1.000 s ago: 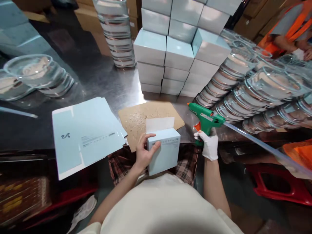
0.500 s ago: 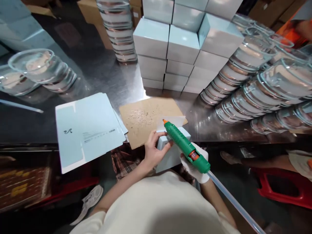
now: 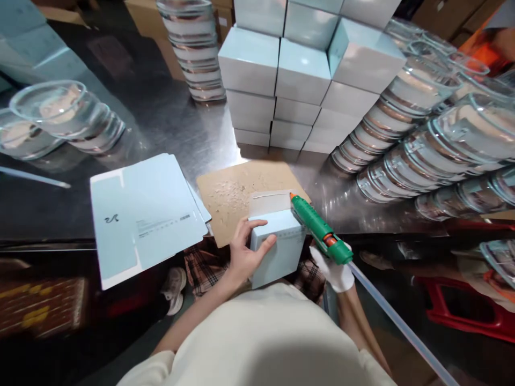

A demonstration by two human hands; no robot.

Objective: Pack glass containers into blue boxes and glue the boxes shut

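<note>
My bare left hand (image 3: 248,249) grips the left side of a light blue carton (image 3: 281,246), thumb and fingers over its near and top faces. The carton's white flap (image 3: 269,202) stands out at the far side, with a thin line of glue along it. My right hand (image 3: 336,268), in a white glove, is closed round a green hot glue gun (image 3: 316,221). Its orange nozzle touches or hovers at the right end of the flap; I cannot tell which. A long clear glue stick (image 3: 396,316) runs out of the gun's back.
Under the flap lies a brown cardboard sheet (image 3: 225,185) spotted with dried glue. Flat blue cartons (image 3: 148,203) are piled to the left. Stacked boxes (image 3: 303,69) stand behind, with piled clear tubs (image 3: 422,128) at the right and more tubs (image 3: 72,115) at the left.
The glue gun has moved right along the flap, from its left part to its right end, and a line of glue now shows there. The carton and my left hand have shifted slightly left.
</note>
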